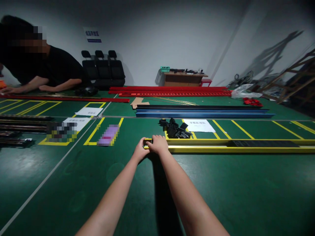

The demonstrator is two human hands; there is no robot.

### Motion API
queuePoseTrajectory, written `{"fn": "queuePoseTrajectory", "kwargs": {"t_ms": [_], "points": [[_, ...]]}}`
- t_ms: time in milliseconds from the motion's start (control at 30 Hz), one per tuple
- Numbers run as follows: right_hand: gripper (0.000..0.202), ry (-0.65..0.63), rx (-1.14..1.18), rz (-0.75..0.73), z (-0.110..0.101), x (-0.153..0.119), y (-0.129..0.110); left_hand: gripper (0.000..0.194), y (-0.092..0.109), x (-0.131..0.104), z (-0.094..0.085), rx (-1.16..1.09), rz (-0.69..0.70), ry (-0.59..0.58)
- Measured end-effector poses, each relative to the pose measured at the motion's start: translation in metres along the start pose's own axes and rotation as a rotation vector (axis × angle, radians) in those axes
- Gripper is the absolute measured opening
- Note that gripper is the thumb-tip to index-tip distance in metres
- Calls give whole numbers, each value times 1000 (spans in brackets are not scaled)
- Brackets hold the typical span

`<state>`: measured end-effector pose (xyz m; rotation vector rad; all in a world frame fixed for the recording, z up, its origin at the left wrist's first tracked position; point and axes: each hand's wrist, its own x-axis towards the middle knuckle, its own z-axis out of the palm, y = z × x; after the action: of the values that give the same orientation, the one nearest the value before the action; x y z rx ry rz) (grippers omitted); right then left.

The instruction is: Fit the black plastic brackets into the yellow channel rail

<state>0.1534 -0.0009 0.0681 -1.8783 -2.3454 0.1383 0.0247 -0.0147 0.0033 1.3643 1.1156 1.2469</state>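
A long yellow channel rail [197, 150] lies across the green table from the middle to the right edge of the view. At its near left end, my left hand [141, 151] curls its thumb and fingers around the tip. My right hand [158, 144] grips the same rail just beside it, fingers over the far edge. Something dark shows in the channel between my hands, too covered to make out. Farther along, a long black insert [265, 143] sits inside the channel. Behind my right hand is a heap of small black plastic parts [174, 127].
Blue rails [201, 113] and red rails [172, 89] lie farther back. A paper sheet [199, 125] is right of the black parts. To the left are a blurred purple item [108, 135] and dark rails [22, 124]. A person [61, 65] leans over the table at far left.
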Motion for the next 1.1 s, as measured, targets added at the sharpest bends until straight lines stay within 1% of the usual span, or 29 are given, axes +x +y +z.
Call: {"fn": "queuePoseTrajectory", "kwargs": {"t_ms": [100,167,300,433,667,833,933,1033,1100], "points": [[35,-26,-21,4,0,2,-1,71,-2,0,0,-4,-1,15],[32,-30,-29,2,0,2,-1,72,-5,1,0,3,1,18],[33,-5,-17,-2,3,2,0,72,-8,2,-1,27,3,11],[41,17,6,-8,3,1,1,69,-8,3,-2,15,20,-3],[30,-14,-15,-4,4,3,1,73,-6,1,-1,21,-22,39],[27,22,-8,-3,3,2,1,73,-5,2,0,18,-6,27],[32,-24,1,-59,-3,1,10,70,-3,1,1,4,-17,27],[44,-89,30,-160,-10,-3,27,72,-2,0,1,-15,-32,30],[54,-56,22,-145,-11,-6,36,74,-2,-1,0,-24,-41,35]]}}
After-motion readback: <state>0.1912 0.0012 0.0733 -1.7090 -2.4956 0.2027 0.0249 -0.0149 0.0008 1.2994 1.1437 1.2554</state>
